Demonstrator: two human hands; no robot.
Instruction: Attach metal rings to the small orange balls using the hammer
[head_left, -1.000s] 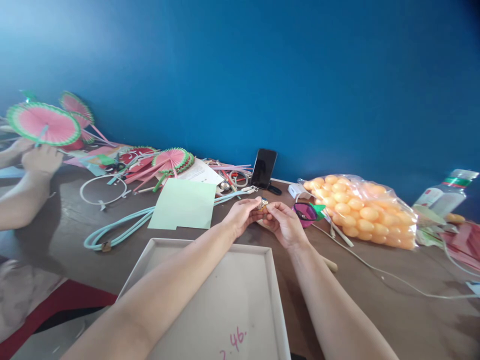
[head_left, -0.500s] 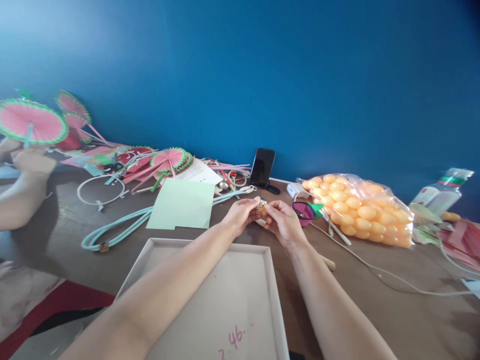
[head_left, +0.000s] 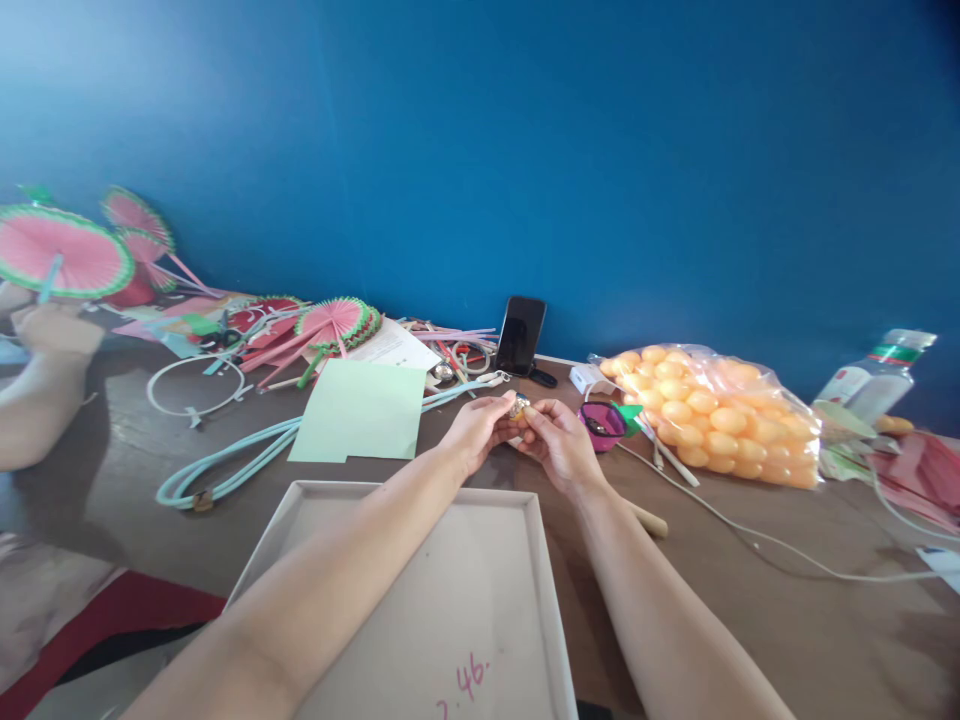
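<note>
Both hands are closed around one small shiny object (head_left: 517, 403), silvery on top with an orange-yellow part below; its kind cannot be made out. My left hand (head_left: 474, 436) pinches it from the left between thumb and fingers. From the right, the fingertips of my right hand (head_left: 561, 442) grip its lower part. Just right of the hands stands a small purple pouch (head_left: 602, 428) with a green piece beside it. Under my forearms lies a shallow pale box (head_left: 480, 580) with pink handwriting inside. Partly behind my right wrist is a light wooden stick (head_left: 649, 521).
A bag of orange egg-shaped pieces (head_left: 720, 420) and a bottle (head_left: 874, 375) stand at right. A phone (head_left: 521, 336) leans against the wall. Left are green paper (head_left: 360, 410), pale blue tubing (head_left: 244, 452) and watermelon paper fans (head_left: 337, 322). A co-worker's hand (head_left: 56, 325) holds a fan.
The view has shifted slightly, so most things sit a little further left. My hands keep their pinch on the small object, with only slight finger movement.
</note>
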